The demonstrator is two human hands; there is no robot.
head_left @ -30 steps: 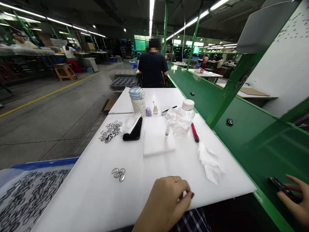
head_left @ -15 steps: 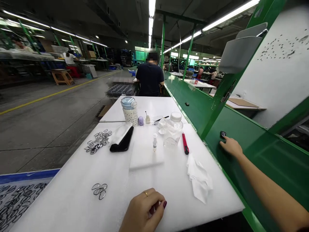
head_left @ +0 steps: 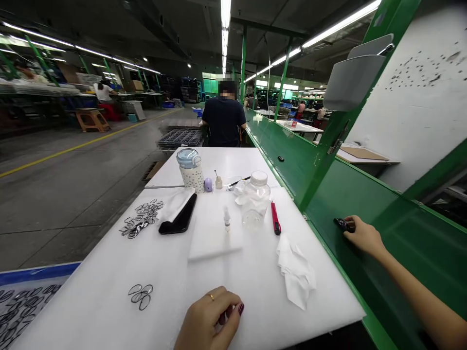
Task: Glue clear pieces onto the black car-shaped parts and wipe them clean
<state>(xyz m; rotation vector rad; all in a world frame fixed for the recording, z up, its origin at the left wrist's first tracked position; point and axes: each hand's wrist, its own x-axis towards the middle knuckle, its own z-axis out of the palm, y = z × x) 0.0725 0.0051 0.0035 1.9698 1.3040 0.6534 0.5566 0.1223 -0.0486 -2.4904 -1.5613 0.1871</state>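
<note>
Left hand [head_left: 207, 317]: grip curled shut, on white bench [head_left: 91, 301], near metal rings [head_left: 140, 295] | right hand [head_left: 365, 237]: grip clenched on small black object [head_left: 343, 224] at green panel [head_left: 401, 248]

A dropper bottle [head_left: 226, 218] is set on a pad [head_left: 215, 243], with wire rings [head_left: 140, 218] laid to its left and a utility knife [head_left: 276, 218] to its right, all on a workbench [head_left: 91, 301].

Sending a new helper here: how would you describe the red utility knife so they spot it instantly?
Find the white work table running along the green panel. Near the panel stands a clear plastic bottle; right of it lies a red utility knife, with a crumpled white cloth nearer you. It is the only red thing on this table.
</note>
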